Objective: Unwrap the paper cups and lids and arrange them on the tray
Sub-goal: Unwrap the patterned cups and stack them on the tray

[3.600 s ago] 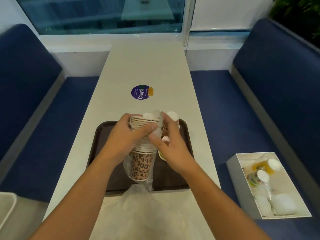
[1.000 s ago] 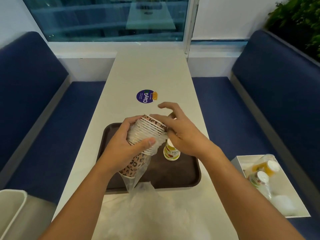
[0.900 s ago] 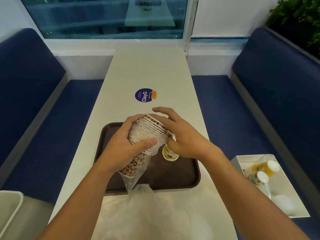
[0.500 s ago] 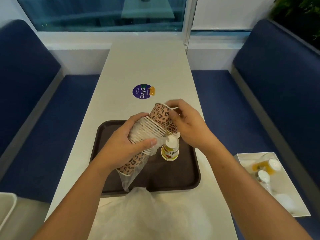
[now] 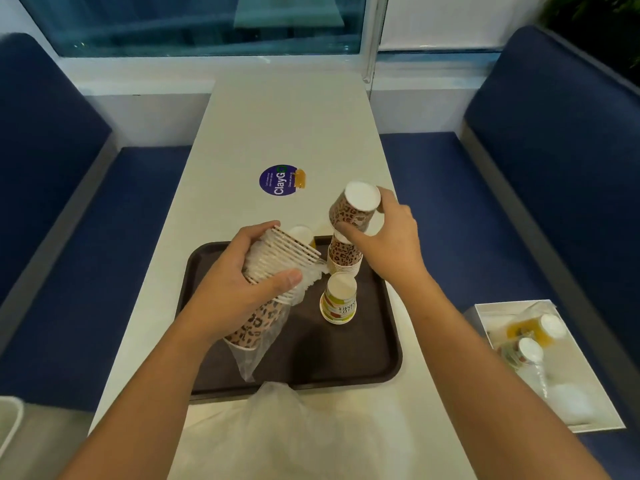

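Observation:
My left hand [image 5: 242, 289] grips a tilted stack of leopard-print paper cups [image 5: 277, 268] still partly in its clear plastic sleeve [image 5: 254, 355], above the dark brown tray [image 5: 346, 362]. My right hand [image 5: 388, 240] holds a single leopard-print cup [image 5: 353, 209] upside down, just above a small stack of upturned leopard cups [image 5: 343, 258] on the tray. A yellow-and-white cup [image 5: 339, 303] stands upside down near the tray's middle. Another cup [image 5: 303, 235] peeks out behind the held stack.
A crumpled clear plastic bag [image 5: 311, 431] lies on the white table [image 5: 287, 126] in front of the tray. A white box [image 5: 547, 365] with wrapped cups sits on the blue bench at right. A round purple sticker [image 5: 280, 180] marks the table's middle.
My right hand has pulled one leopard cup off the stack in my left hand, turned it upside down and carried it right, above the small stack on the tray.

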